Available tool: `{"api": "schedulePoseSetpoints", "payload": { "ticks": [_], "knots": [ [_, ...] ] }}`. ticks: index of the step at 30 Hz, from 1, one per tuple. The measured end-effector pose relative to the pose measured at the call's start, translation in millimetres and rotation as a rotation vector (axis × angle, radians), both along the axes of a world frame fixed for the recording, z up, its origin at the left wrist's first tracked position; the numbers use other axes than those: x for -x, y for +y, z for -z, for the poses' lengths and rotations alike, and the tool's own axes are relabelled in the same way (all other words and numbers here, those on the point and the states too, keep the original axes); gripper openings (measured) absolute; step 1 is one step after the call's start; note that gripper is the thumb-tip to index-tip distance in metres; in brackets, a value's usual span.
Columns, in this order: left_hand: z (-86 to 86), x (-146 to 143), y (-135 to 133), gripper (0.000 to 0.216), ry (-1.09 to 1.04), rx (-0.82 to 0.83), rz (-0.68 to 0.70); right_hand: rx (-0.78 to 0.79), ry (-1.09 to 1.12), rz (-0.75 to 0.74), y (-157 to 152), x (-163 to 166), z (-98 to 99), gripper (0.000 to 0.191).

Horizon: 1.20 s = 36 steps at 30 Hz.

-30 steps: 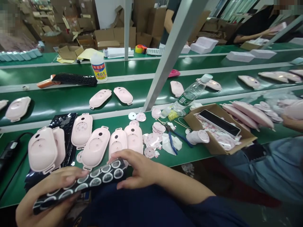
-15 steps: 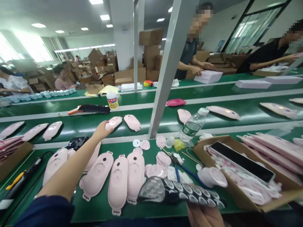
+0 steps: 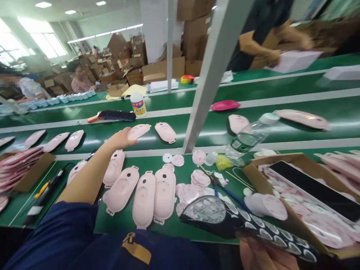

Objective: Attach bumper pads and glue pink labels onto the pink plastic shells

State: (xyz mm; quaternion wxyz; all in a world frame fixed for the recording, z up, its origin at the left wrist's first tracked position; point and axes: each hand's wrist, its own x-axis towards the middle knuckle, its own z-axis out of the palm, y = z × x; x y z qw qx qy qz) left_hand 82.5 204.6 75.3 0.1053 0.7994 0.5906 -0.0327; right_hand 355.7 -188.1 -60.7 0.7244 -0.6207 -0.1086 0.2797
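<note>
My left hand (image 3: pixel 121 139) reaches over to the belt, its fingers closed on the near end of a pink plastic shell (image 3: pixel 140 131). Beside it on the belt lies another pink shell (image 3: pixel 165 132), apart from my hand. At the lower right my right hand (image 3: pixel 263 251) grips from below a black sheet with pale oval stickers (image 3: pixel 247 220), which curls at its left end. Several oval pink shells (image 3: pixel 144 200) with round black holes lie on the bench below my left arm. Round pink discs (image 3: pixel 200 177) are piled to their right.
A clear bottle (image 3: pixel 249 138) leans behind blue-handled pliers (image 3: pixel 216 187). At the right, a carton (image 3: pixel 250 174) holds pink pieces and a dark-faced slab. A slanted metal post (image 3: pixel 201 90) rises beyond the bench edge. A white jar (image 3: pixel 138 105) stands across the belt. A co-worker handles white boxes (image 3: pixel 295 61).
The view has swung down and to the left. My left hand stays on the pink shell, which sits at a similar place on the belt. My right hand still holds the black sheet.
</note>
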Motion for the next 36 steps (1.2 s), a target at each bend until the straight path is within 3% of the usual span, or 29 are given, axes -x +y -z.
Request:
{"api": "schedulePoseSetpoints", "payload": {
  "ticks": [4,7,10,13,15,17,19,22,24,27,29,32,36],
  "knots": [
    [4.4,61.0,-101.3,0.093,-0.021,0.0,0.091,-0.071,0.007,-0.123,35.3,21.0,-20.6,0.044],
    [32.7,81.6,-168.5,0.088,0.003,0.031,-0.044,-0.118,-0.029,-0.261,55.0,35.2,-28.5,0.05],
    [65.3,83.2,-203.8,0.088,0.056,-0.024,-0.143,-0.078,-0.057,-0.369,66.4,46.6,-34.5,0.051],
    [81.8,84.0,-215.5,0.093,0.057,-0.061,-0.141,-0.01,-0.064,-0.49,75.5,55.9,-42.6,0.047],
    [79.0,88.4,-216.0,0.096,-0.025,-0.088,-0.115,-0.004,-0.069,-0.587,83.4,62.2,-49.1,0.04],
    [67.2,93.2,-213.4,0.089,-0.225,-0.136,-0.063,-0.033,-0.099,-0.672,92.8,70.1,-55.8,0.035],
    [51.9,94.5,-209.9,0.073,-0.587,-0.139,0.036,-0.086,-0.135,-0.739,101.8,80.0,-61.2,0.033],
    [36.6,85.7,-206.8,0.072,-1.058,0.008,0.243,-0.153,-0.156,-0.817,110.6,96.3,-62.0,0.033],
    [35.9,75.8,-205.8,0.078,-1.144,0.028,0.279,-0.171,-0.164,-0.849,112.9,104.0,-56.6,0.035],
    [42.9,64.0,-204.0,0.051,-1.19,-0.083,0.176,-0.17,-0.224,-0.86,113.5,104.7,-50.1,0.043],
    [45.5,60.5,-203.2,0.036,-1.192,-0.162,0.169,-0.195,-0.393,-0.757,112.8,99.4,-56.4,0.05],
    [39.5,58.1,-205.8,0.035,-1.113,-0.283,0.355,-0.29,-0.845,-0.577,110.3,93.9,-87.0,0.052],
    [23.3,57.7,-217.6,0.037,-1.006,-0.425,0.696,-0.413,-1.432,-0.714,108.8,105.0,-136.1,0.026]
  ]
}}
